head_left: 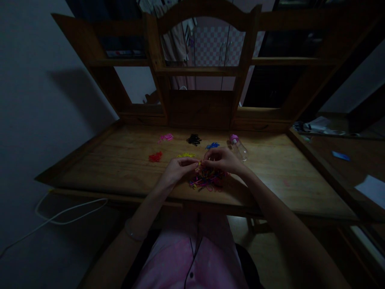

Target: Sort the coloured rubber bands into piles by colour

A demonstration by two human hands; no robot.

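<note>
Fingers of my left hand [180, 165] and my right hand [221, 159] meet in a pinch over the desk. Between the fingertips shows a small yellow rubber band [199, 163], mostly hidden by them. Just below lies a mixed pile of coloured rubber bands [207, 180], pink, purple, yellow and dark. Sorted by colour beyond my hands are yellow bands [185, 155], blue bands [213, 145], black bands [194, 139], pink bands [166, 138] and red bands [155, 157]. The yellow group sits partly behind my left hand.
A clear bottle with a pink cap [240, 147] lies tipped on the wooden desk [120, 160], right of my right hand. A wooden shelf frame [198, 71] rises at the back edge. A white cable [75, 208] hangs at the left; papers [372, 190] lie on a side surface.
</note>
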